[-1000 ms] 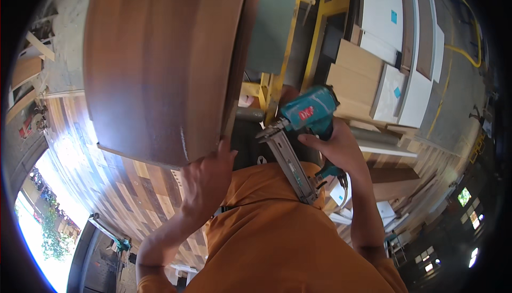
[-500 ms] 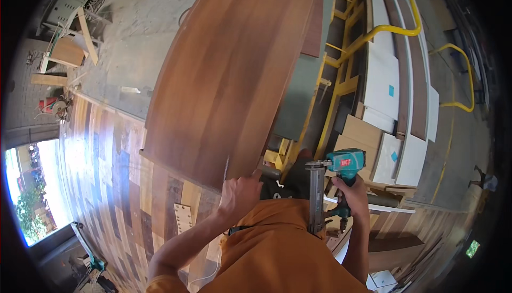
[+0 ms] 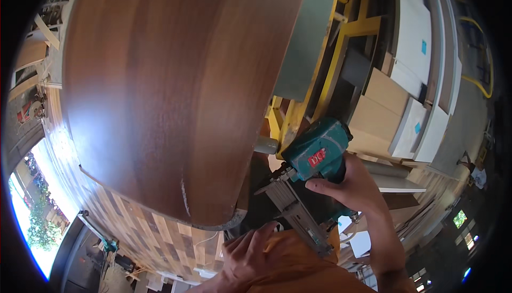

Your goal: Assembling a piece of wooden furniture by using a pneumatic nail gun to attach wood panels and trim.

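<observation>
My right hand (image 3: pixel 362 186) is wrapped round the grip of a teal nail gun (image 3: pixel 320 149) with a red label. Its long metal magazine (image 3: pixel 298 213) slants down toward my orange shirt. The gun's nose is to the right of a big brown wood-grain board (image 3: pixel 160 101) and apart from it. My left hand (image 3: pixel 248 255) is closed in front of my shirt, just below the board's rounded near end. What its curled fingers hold, if anything, is hidden. A pale streak (image 3: pixel 184 194) marks the board's surface near that end.
Under the board are a grey-green panel (image 3: pixel 306 42) and a yellow metal frame (image 3: pixel 330 79). White and brown panels (image 3: pixel 413 37) are stacked on the right, beside yellow rails. Patchwork wooden flooring (image 3: pixel 160 218) spreads at lower left. A person (image 3: pixel 474 173) is far off at right.
My view has come closer to the board. My left hand has moved down, away from the board's near end. The nail gun has risen and tilted, its magazine now slanting instead of upright.
</observation>
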A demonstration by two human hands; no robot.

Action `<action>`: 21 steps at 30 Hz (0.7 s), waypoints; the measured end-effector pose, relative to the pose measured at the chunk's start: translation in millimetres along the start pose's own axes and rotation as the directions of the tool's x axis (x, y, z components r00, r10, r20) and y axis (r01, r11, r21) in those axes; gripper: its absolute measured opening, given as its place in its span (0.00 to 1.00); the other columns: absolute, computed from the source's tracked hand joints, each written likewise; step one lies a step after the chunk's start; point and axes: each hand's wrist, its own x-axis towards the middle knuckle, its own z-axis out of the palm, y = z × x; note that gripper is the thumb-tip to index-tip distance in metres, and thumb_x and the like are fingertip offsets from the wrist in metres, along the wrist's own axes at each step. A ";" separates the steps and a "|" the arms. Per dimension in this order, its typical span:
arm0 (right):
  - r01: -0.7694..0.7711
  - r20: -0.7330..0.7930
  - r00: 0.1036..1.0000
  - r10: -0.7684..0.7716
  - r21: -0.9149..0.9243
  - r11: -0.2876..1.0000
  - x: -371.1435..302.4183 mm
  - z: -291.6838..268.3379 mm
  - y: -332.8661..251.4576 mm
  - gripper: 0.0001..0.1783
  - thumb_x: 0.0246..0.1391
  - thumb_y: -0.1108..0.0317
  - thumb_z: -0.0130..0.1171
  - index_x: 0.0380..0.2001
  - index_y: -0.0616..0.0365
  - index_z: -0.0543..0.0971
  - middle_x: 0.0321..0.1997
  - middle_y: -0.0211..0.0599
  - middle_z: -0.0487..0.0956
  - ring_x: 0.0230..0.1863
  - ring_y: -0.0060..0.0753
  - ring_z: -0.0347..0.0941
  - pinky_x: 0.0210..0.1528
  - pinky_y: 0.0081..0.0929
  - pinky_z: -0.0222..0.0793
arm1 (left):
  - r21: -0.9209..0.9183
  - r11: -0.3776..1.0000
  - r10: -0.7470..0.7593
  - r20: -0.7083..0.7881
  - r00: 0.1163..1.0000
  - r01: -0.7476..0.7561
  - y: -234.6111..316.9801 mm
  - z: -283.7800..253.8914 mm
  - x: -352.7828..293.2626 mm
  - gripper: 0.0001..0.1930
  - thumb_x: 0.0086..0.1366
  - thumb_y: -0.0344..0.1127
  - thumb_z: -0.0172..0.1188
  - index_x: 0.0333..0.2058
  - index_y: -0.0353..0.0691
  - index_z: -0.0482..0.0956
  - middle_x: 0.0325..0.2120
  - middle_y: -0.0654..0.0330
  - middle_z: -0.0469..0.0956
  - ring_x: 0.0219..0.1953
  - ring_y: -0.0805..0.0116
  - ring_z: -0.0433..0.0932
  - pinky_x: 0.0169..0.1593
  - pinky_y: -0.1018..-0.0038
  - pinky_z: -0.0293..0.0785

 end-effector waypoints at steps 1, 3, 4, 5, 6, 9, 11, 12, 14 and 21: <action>-0.028 0.035 0.999 0.028 -0.007 1.000 4.7 -1.4 -6.7 0.31 0.49 0.51 0.82 0.48 0.60 0.81 0.40 0.40 0.88 0.41 0.37 0.86 0.50 0.36 0.78 | -0.065 0.990 -0.120 0.037 0.992 0.123 3.0 8.8 -1.3 0.23 0.61 0.46 0.78 0.45 0.36 0.81 0.29 0.57 0.86 0.26 0.62 0.87 0.30 0.71 0.82; -0.037 0.056 0.998 0.036 0.013 0.999 10.8 2.9 -3.7 0.32 0.49 0.51 0.82 0.48 0.60 0.81 0.40 0.41 0.88 0.41 0.37 0.86 0.49 0.35 0.79 | -0.237 0.934 -0.239 0.140 0.961 0.267 2.5 18.7 1.8 0.25 0.61 0.47 0.78 0.45 0.34 0.80 0.31 0.54 0.87 0.29 0.57 0.88 0.33 0.68 0.83; -0.023 0.056 0.998 0.022 0.021 1.000 13.1 4.3 -3.4 0.32 0.49 0.51 0.82 0.49 0.60 0.81 0.40 0.42 0.88 0.41 0.38 0.86 0.49 0.35 0.79 | -0.395 0.834 -0.313 0.234 0.920 0.385 1.7 23.0 5.5 0.26 0.61 0.47 0.78 0.46 0.33 0.80 0.34 0.50 0.88 0.33 0.53 0.89 0.36 0.66 0.84; -0.035 0.066 0.997 0.033 0.023 0.999 14.6 4.8 -6.8 0.32 0.49 0.51 0.82 0.49 0.60 0.81 0.40 0.42 0.88 0.41 0.38 0.86 0.49 0.35 0.79 | -0.459 0.799 -0.295 0.263 0.919 0.388 2.8 25.2 9.9 0.25 0.62 0.45 0.78 0.45 0.31 0.80 0.33 0.48 0.88 0.37 0.52 0.90 0.40 0.65 0.84; -0.031 0.077 0.997 0.030 0.013 0.999 15.6 4.8 -11.7 0.32 0.49 0.50 0.82 0.49 0.60 0.81 0.41 0.42 0.88 0.42 0.39 0.86 0.49 0.35 0.79 | -0.457 0.795 -0.304 0.270 0.914 0.400 5.3 31.2 7.6 0.25 0.62 0.45 0.78 0.45 0.31 0.80 0.33 0.48 0.88 0.37 0.52 0.90 0.40 0.65 0.84; -0.007 0.080 0.997 0.008 -0.013 1.000 16.6 4.7 -11.4 0.32 0.49 0.50 0.82 0.49 0.61 0.81 0.41 0.42 0.88 0.42 0.39 0.87 0.49 0.35 0.79 | -0.645 0.538 -0.423 0.350 0.836 0.543 13.3 46.5 3.7 0.20 0.63 0.42 0.77 0.41 0.30 0.82 0.28 0.51 0.87 0.32 0.61 0.90 0.37 0.69 0.83; 0.010 0.072 0.997 -0.008 -0.029 1.000 18.1 3.5 -7.4 0.32 0.49 0.51 0.81 0.48 0.62 0.81 0.40 0.42 0.88 0.42 0.39 0.87 0.49 0.35 0.79 | -0.605 0.485 -0.484 0.416 0.770 0.632 15.2 51.9 4.7 0.17 0.64 0.40 0.76 0.36 0.30 0.83 0.23 0.53 0.85 0.28 0.69 0.87 0.32 0.73 0.79; 0.008 0.078 0.997 -0.005 -0.040 0.999 16.9 4.0 -11.3 0.32 0.49 0.51 0.81 0.48 0.62 0.81 0.40 0.43 0.88 0.42 0.39 0.87 0.48 0.35 0.79 | -0.610 0.481 -0.487 0.411 0.770 0.630 16.1 52.5 0.8 0.17 0.64 0.40 0.76 0.36 0.30 0.83 0.23 0.53 0.85 0.28 0.69 0.87 0.32 0.73 0.79; 0.009 0.088 0.996 -0.004 -0.056 0.998 14.4 5.1 -19.6 0.32 0.50 0.51 0.81 0.48 0.62 0.81 0.40 0.43 0.88 0.42 0.39 0.87 0.48 0.35 0.80 | -0.654 0.462 -0.511 0.355 0.783 0.599 17.5 53.8 -7.1 0.16 0.64 0.40 0.77 0.34 0.31 0.83 0.21 0.54 0.84 0.24 0.72 0.84 0.29 0.73 0.77; 0.066 0.106 0.993 -0.055 -0.108 0.992 17.3 1.4 -16.5 0.31 0.50 0.52 0.81 0.48 0.62 0.81 0.40 0.43 0.88 0.40 0.36 0.86 0.46 0.35 0.80 | -0.700 0.408 -0.533 0.338 0.775 0.586 24.4 63.4 -4.2 0.16 0.64 0.40 0.77 0.34 0.31 0.83 0.21 0.53 0.84 0.24 0.72 0.85 0.29 0.73 0.78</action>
